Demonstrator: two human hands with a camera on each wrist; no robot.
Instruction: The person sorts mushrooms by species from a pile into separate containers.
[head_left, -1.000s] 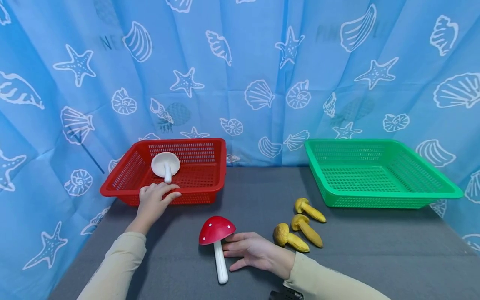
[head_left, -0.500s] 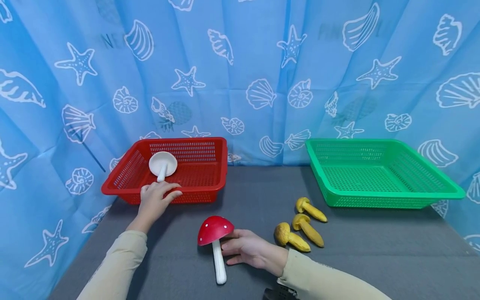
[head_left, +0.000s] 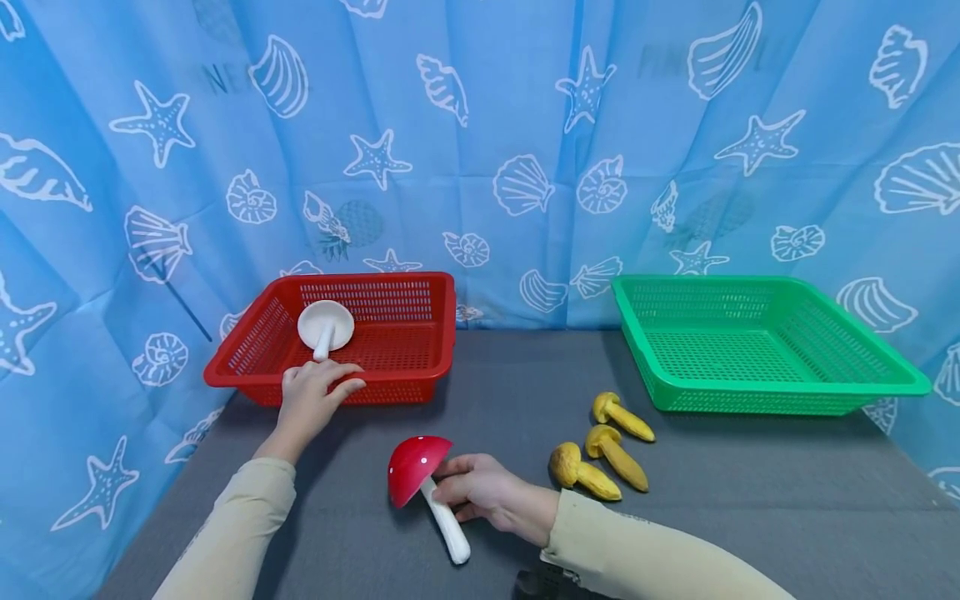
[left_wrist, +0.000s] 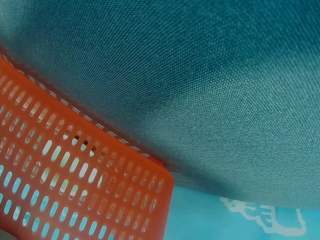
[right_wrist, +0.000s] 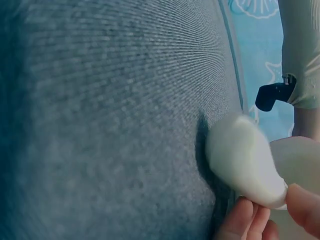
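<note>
Low in the frame's centre, the right hand (head_left: pixel 487 497) pinches the red-capped mushroom (head_left: pixel 439 510) from its right, stem slanting from upper-left cap to lower-right foot. Farther, left of centre, the left hand (head_left: pixel 311 398) rests at the red basket (head_left: pixel 405 380); whether it grips, I can't tell.

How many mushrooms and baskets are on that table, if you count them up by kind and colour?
Red-capped mushroom with white spots: 1
Mushroom showing its white underside: 1
Yellow-stemmed mushrooms: 3
Red basket: 1
Green basket: 1
Total: 7 (5 mushrooms, 2 baskets)
</note>
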